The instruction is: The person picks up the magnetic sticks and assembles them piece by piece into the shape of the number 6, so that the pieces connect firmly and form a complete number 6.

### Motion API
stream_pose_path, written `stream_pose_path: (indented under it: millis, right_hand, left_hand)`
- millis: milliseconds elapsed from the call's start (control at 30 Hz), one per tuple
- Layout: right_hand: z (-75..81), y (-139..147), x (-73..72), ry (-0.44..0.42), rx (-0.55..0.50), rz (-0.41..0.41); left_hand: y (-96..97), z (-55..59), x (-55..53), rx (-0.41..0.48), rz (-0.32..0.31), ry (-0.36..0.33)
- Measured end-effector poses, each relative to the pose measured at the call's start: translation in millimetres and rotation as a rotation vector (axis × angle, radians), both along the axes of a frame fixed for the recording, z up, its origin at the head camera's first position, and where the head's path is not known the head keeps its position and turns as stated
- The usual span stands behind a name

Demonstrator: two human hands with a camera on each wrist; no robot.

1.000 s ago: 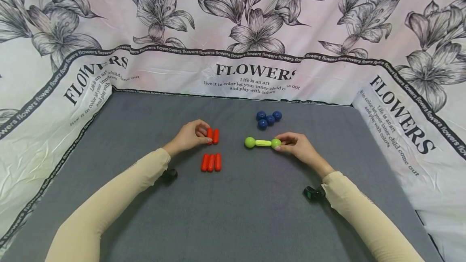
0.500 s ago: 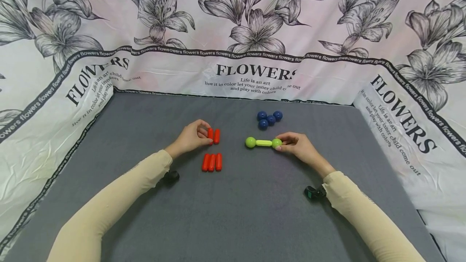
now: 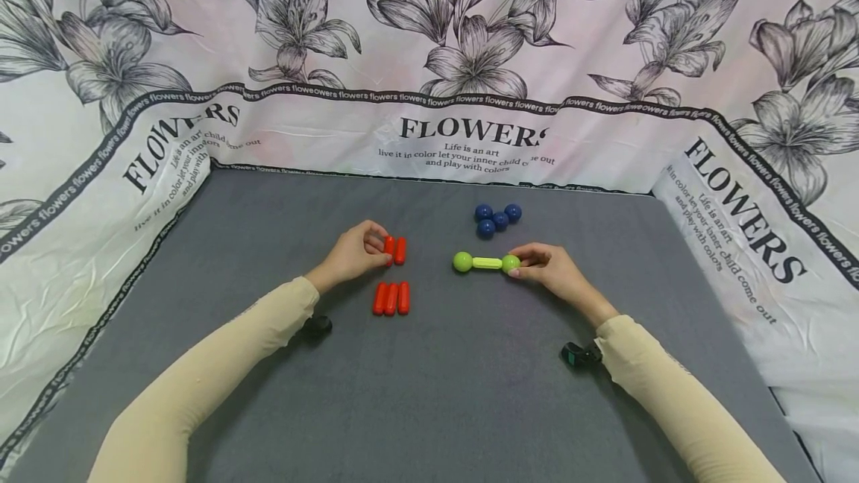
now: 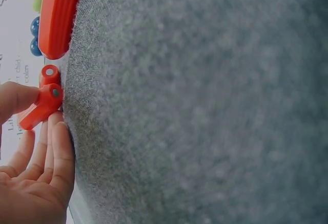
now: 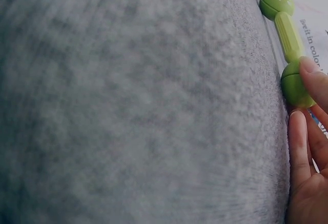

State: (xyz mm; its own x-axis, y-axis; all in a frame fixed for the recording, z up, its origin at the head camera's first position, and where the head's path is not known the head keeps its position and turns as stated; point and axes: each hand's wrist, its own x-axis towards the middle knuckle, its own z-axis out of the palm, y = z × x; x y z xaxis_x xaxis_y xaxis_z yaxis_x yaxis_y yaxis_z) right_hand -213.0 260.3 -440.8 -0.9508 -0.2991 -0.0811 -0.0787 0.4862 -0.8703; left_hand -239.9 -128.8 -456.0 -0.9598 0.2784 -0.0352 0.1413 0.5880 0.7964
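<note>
My left hand [image 3: 353, 251] pinches a red rod [image 3: 388, 248] between thumb and fingertips. Beside it lies a second red rod [image 3: 400, 250]. The left wrist view shows the thumb over the pinched rod [image 4: 37, 112] and fingers under it; a round metal-coloured spot marks its near end. On the right, my right hand [image 3: 552, 272] pinches the right ball of a green dumbbell-shaped piece [image 3: 487, 263], two balls joined by a lighter ribbed bar. In the right wrist view the thumb presses the near green ball [image 5: 294, 85], with fingers beneath it.
Nearer the body, three red rods [image 3: 391, 299] lie side by side. Several blue balls [image 3: 493, 220] form a cluster behind the green piece. A grey cloth [image 3: 429, 393] covers the table; white flower-printed fabric [image 3: 473, 147] stands around its back and sides.
Both hands keep their holds. Everything in the head view has shifted very slightly to the right together; the rods, balls and green piece stay in the same arrangement.
</note>
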Motion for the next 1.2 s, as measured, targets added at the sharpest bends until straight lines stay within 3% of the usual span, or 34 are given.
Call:
stream_pose_path:
  millis: [300,467,667,933,1200]
  right_hand:
    - [0.5,-0.3,-0.6,-0.014,-0.001,0.002]
    - [-0.2,0.5,-1.0,-0.017,-0.024,-0.002]
    - [0.2,0.4,-0.6,-0.021,-0.021,-0.002]
    - [1.2,-0.1,-0.9,-0.017,-0.016,-0.002]
    - [2.1,-0.5,0.7,-0.004,-0.011,0.004]
  left_hand:
    - [5.7,10.5,2.7,0.090,0.006,-0.003]
    - [18.8,22.4,8.5,0.131,-0.018,-0.015]
    - [39.5,30.4,14.4,0.137,-0.035,-0.082]
    - [66.8,27.1,23.2,0.188,-0.087,-0.185]
    - [89.1,14.7,27.2,0.141,-0.097,-0.236]
